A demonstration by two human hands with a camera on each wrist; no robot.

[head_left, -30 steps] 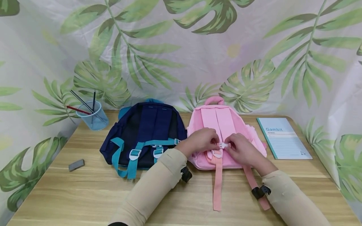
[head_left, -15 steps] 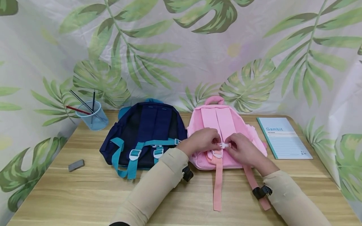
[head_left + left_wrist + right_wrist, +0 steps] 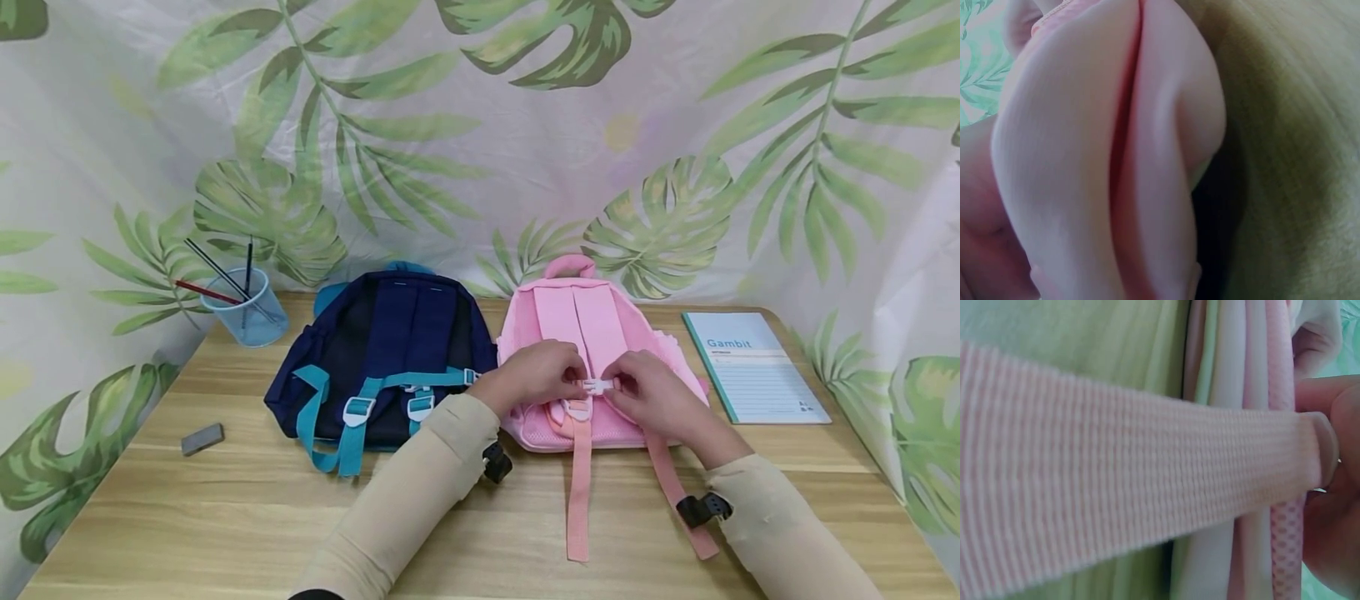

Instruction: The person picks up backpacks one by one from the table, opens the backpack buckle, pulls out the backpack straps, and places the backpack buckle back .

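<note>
A pink backpack (image 3: pixel 519 321) lies with its shoulder straps upward. Over the lower ends of these straps sits a small white buckle (image 3: pixel 597 387). My left hand (image 3: pixel 542 369) pinches the buckle's left end, and my right hand (image 3: pixel 651 396) pinches its right end. Salmon webbing (image 3: pixel 579 500) hangs over the table's near side below a white strap adjuster (image 3: pixel 576 408). In the right wrist view, a salmon strap (image 3: pixel 1122 465) crosses in front of the right hand (image 3: pixel 1335 531). Blurred pink fabric (image 3: pixel 1060 144) fills much of the left wrist view and hides the left fingertips.
Left of the pink bag lies a navy backpack (image 3: pixel 393 325) with teal straps. A blue mesh cup (image 3: pixel 258 317) holding pencils stands at the back left, with a grey eraser (image 3: pixel 202 438) nearer. At right is a notebook (image 3: pixel 753 367), and a leaf-print cloth (image 3: pixel 480 150) hangs behind.
My right hand has shifted slightly to the right, and more of the white buckle shows between the hands. The left hand has barely moved.
</note>
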